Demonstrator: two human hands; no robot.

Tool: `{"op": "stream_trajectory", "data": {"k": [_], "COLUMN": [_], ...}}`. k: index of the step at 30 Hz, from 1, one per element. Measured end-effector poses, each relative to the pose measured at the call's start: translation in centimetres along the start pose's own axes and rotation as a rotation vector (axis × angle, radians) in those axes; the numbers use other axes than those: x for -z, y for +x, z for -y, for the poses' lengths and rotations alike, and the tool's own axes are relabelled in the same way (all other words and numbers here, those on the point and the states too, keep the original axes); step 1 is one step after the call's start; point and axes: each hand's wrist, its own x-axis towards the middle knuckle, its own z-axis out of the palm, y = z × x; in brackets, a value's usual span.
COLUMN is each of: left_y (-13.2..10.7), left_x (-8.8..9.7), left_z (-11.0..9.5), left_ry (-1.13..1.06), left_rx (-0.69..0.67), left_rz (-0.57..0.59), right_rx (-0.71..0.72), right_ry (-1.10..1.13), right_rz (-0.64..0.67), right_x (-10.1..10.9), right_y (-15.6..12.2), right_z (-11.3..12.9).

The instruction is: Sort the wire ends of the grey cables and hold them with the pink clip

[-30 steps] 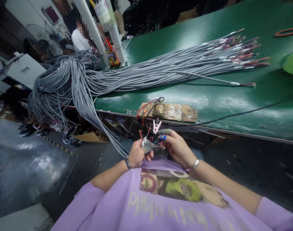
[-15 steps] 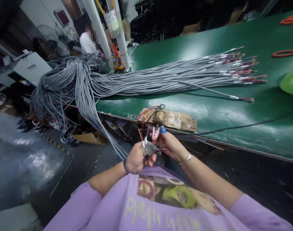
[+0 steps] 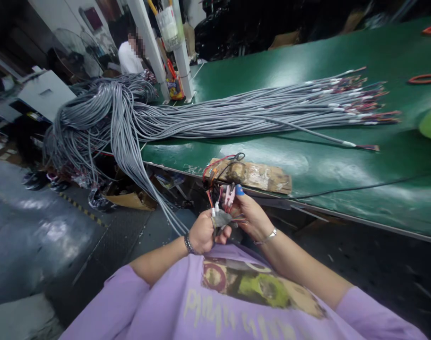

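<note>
My left hand (image 3: 202,232) is closed around the ends of several grey cables (image 3: 168,215), whose run hangs down from the bench to it. Its thumb wears a grey cover. White-sleeved ends with thin coloured wires (image 3: 215,207) stick up above this thumb. My right hand (image 3: 253,215), with blue on the thumb, pinches a pale pink spring clip (image 3: 229,195) just beside those wires. More thin coloured wires (image 3: 239,218) spread between the two hands. What the right fingers hold underneath is partly hidden.
On the green bench (image 3: 329,174) lies a long bundle of grey cables (image 3: 208,115) with bared ends to the right. A taped board (image 3: 261,177) with red and black leads sits at the near edge. A person (image 3: 128,56) is at the back left, beyond white posts (image 3: 182,66).
The view has shifted slightly. Both hands stay close together, and the pink clip stays in my right hand beside the wires.
</note>
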Motion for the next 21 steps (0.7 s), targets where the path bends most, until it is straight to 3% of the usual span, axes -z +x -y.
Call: {"op": "stream_trajectory", "data": {"k": [12,21], "left_y": [-1.1,-1.0], "left_x": [0.0,-0.9], "left_z": [0.1,0.3], "left_ry": [0.004,0.019], "left_rx": [-0.06,-0.134], "left_rz": [0.033,-0.091], "right_rx": [-0.093,-0.038], "right_ry": [-0.007,-0.037], "right_rz": [0.1,0.067], "right_x": [0.2,0.0], "right_y": [-1.2,-1.2], "right_z": [0.7,0.8]}}
